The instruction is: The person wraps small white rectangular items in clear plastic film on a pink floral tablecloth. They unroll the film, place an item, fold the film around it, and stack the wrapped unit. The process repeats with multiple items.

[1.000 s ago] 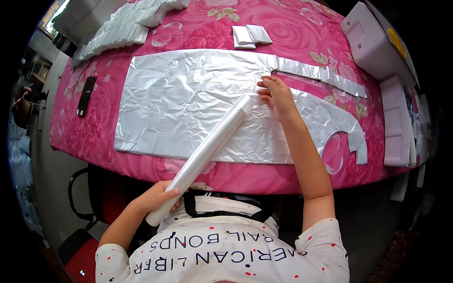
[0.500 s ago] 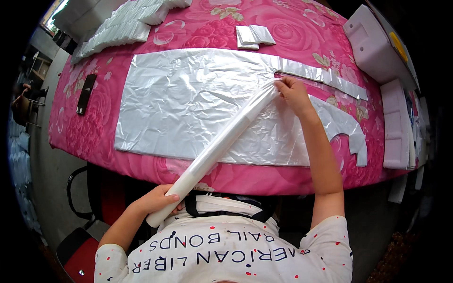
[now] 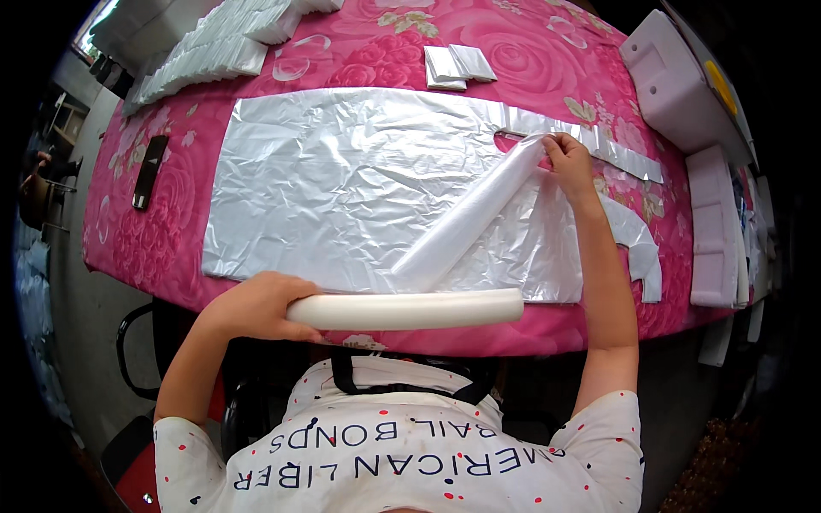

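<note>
My left hand [image 3: 256,306] grips one end of a white roll [image 3: 406,309] that lies level along the near table edge. From the roll a twisted strip of thin clear-white film [image 3: 470,218] runs up and away to my right hand [image 3: 566,162], which pinches its free end. Under both lies a wide crinkled silvery plastic sheet [image 3: 342,188] with a cut-out shape, spread flat on the pink flowered tablecloth [image 3: 171,222].
Two small folded white packets [image 3: 457,65] sit beyond the sheet. Stacks of folded white film [image 3: 209,47] lie at the far left. A black phone [image 3: 147,171] rests on the left. White foam blocks [image 3: 684,85] line the right edge. A chair [image 3: 137,359] stands below left.
The roll has swung from a diagonal to level along the near edge, and my left hand rose with it. My right hand pulled the film's end farther away and right.
</note>
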Tool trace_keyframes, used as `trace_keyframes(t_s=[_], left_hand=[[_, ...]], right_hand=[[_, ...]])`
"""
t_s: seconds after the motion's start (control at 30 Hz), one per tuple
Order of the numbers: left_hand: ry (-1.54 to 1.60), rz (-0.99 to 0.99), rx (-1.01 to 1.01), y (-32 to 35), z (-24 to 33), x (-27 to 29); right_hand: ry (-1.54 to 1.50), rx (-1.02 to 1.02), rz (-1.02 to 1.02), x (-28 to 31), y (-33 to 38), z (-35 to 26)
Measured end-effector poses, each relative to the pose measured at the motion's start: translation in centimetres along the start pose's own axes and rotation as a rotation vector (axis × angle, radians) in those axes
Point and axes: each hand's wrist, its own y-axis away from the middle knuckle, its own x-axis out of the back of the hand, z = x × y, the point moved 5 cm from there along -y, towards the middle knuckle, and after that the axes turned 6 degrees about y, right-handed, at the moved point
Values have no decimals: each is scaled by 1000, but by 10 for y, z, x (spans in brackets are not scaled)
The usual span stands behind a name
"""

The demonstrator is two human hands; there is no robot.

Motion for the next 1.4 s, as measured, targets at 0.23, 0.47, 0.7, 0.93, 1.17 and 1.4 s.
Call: trace_keyframes(t_s=[0.23, 0.47, 0.7, 0.93, 1.17, 1.4], left_hand=[[-405, 610, -485, -63, 42, 5], [-470, 305, -520, -73, 28, -66], [-510, 307, -456, -72, 26, -91], [-482, 343, -418, -73, 29, -98], [-498, 198, -512, -71, 31, -87], [-535, 89, -582, -72, 26, -78]], right_hand=[[69, 115, -263, -88, 6, -61], [154, 151, -232, -99, 2, -71], [254, 341, -170, -81, 59, -105], [573, 554, -297, -88, 158, -104], [1026, 404, 272, 12, 97, -43], [785, 539, 110, -3, 139, -78]])
